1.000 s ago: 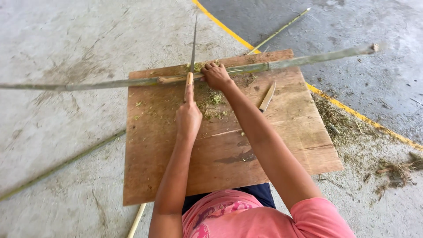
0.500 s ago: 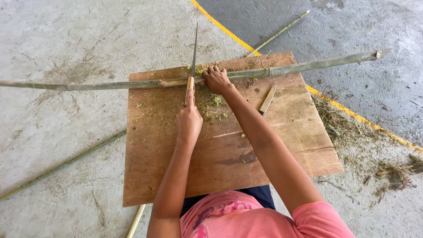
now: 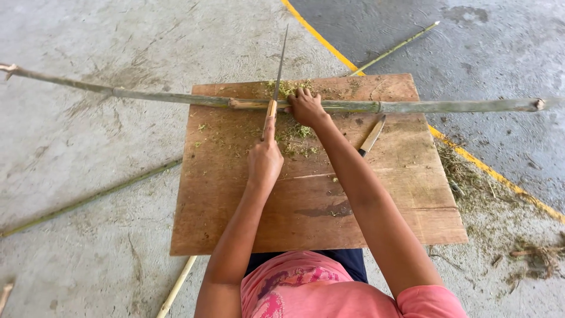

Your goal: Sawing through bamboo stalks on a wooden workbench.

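Fingers (image 3: 303, 94) of the right hand (image 3: 306, 107) are curling closed over the long bamboo pole (image 3: 447, 106), pinning it across the wooden board (image 3: 376, 194), while the left hand (image 3: 264, 162) is gripping the knife (image 3: 275, 88), blade resting against the pole.

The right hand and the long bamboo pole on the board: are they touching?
Touching. The head view shows the right hand pressed on the bamboo pole, fingers curled over it, beside the knife held by the left hand.
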